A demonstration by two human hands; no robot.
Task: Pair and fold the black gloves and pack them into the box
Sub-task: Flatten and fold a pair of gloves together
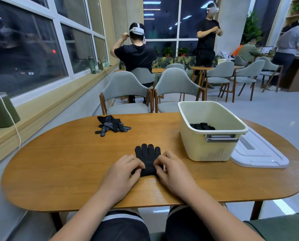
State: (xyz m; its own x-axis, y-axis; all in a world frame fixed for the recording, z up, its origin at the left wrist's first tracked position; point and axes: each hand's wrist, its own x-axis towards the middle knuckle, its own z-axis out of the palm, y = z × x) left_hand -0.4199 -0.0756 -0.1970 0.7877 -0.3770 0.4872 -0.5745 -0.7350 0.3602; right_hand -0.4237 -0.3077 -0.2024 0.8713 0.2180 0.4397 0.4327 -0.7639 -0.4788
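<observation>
A black glove [148, 153] lies flat on the wooden table [67, 162] in front of me, fingers pointing away. My left hand [122, 173] pinches its cuff at the left edge, and my right hand [173, 171] pinches the cuff at the right edge. Whether a second glove lies under it I cannot tell. A loose heap of black gloves [112, 125] with dotted palms sits at the far left of the table. The cream plastic box [213, 141] stands at the right, with folded black gloves [202, 126] inside.
The box's white lid [260, 153] lies flat on the table right of the box. Two grey chairs [128, 94] stand at the table's far side. A green case with a white cord [1, 110] rests on the window sill at left. People stand and sit further back.
</observation>
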